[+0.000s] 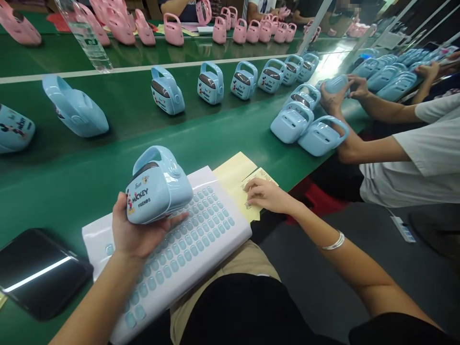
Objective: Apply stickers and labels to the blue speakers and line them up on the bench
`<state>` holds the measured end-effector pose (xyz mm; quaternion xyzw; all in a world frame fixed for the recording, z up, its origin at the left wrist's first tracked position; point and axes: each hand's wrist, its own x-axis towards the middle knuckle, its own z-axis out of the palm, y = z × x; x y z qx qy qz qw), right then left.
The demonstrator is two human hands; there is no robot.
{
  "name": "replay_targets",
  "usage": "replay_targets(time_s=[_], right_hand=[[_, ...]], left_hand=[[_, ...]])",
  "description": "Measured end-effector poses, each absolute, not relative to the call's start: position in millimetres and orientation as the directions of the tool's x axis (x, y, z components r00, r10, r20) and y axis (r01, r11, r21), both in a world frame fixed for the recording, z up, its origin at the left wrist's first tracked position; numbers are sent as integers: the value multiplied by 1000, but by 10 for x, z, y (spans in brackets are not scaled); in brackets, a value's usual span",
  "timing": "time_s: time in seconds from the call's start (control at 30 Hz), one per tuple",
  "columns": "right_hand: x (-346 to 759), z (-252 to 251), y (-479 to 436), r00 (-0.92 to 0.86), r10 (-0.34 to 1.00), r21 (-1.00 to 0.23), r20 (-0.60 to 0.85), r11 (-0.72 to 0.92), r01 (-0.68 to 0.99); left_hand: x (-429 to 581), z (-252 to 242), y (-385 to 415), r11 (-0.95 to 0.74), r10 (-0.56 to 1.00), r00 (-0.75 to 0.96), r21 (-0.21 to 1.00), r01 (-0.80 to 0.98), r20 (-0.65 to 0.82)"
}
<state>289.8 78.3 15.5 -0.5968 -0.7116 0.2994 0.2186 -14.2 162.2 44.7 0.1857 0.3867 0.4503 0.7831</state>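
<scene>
My left hand [138, 237] holds up a light blue speaker [158, 191] with a handle and a "Mickey Friends" print, its palm under the body. Beneath that hand lies a white sheet [215, 239] bearing rows of small pale blue oval stickers. To the right, my right hand [264, 195] rests on a yellow label sheet [260, 179] with small printed text, fingers bent with their tips on the paper. Whether those fingertips grip a label is too small to tell. Another yellow sheet [235, 167] lies partly under it.
Blue speakers [210, 86] stand in a row across the green table [125, 139]; three more [321, 136] cluster at the right, near a co-worker's hands [334, 98]. A black tablet [43, 273] lies at the left. Pink speakers [173, 31] and a bottle [89, 40] are farther back.
</scene>
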Motion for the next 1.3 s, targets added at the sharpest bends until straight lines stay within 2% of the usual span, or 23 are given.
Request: replay_targets(time_s=[0.23, 0.4, 0.5, 0.63, 0.7, 0.8, 0.87, 0.97, 1.03, 1.13, 1.3], right_hand=[[2903, 273, 886, -204, 966, -665, -156, 49, 745], [2827, 266, 869, -190, 964, -642, -187, 27, 767], [2871, 336, 893, -246, 934, -647, -259, 21, 762], [3059, 452, 980, -414, 819, -721, -397, 0, 693], [3124, 497, 1007, -468, 789, -799, -398, -47, 600], [3040, 591, 1026, -474, 831, -890, -291, -53, 452], [2839, 691, 1048, -450, 882, -909, -138, 68, 411], [2408, 877, 1132, -450, 886, -843, 113, 325, 428], [2125, 993, 1220, -459, 862, -772, 214, 437, 461], [1825, 1109, 1359, -478, 832, -692, 280, 520, 501], [1668, 1176, 1483, -512, 811, -620, 283, 562, 548]], left_hand=[[-175, 420, 1628, 516, 856, 319, 657, -550, -406], [-221, 441, 1627, 493, 870, 360, 618, -613, -337], [-237, 488, 1618, 457, 889, 367, 602, -655, -274], [-255, 529, 1606, 395, 911, 383, 589, -705, -152], [-256, 519, 1606, 394, 911, 382, 603, -694, -156], [-242, 485, 1614, 457, 883, 401, 634, -624, -242], [-227, 476, 1616, 514, 854, 411, 630, -582, -319], [-199, 503, 1604, 551, 834, 355, 609, -570, -422], [-177, 539, 1588, 558, 826, 310, 599, -574, -471], [-155, 580, 1573, 556, 821, 273, 588, -587, -502], [-169, 573, 1583, 565, 815, 296, 566, -600, -499]])
